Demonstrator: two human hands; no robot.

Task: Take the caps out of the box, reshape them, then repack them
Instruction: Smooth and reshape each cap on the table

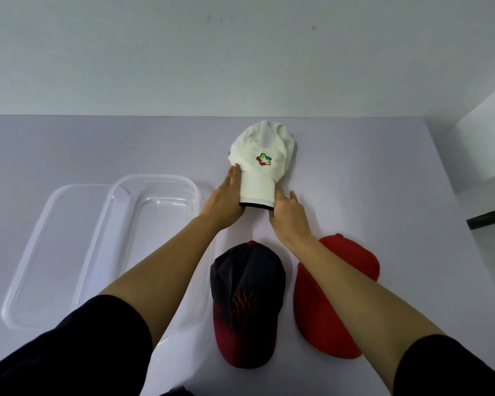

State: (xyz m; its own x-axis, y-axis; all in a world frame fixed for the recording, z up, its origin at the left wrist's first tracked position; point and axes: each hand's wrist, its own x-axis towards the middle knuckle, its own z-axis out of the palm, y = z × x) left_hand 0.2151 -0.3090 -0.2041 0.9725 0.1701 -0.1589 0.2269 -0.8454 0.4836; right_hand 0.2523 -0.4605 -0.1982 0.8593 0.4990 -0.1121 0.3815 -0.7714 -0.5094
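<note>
White cap [262,151], brim curled, sat between your fingers: left hand [226,201] straight-fingered, right hand [290,217] slightly bent, both pressing it. Three caps: dark cap [247,295] and red cap [335,295] nearer you than your fingers; one clear box [155,176] to their left.

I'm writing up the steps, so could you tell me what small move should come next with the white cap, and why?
Probably move both hands up to smooth the crown: the left hand and right hand press the sides of the brim, which is already curved, while the crown of the white cap looks crumpled.
</note>
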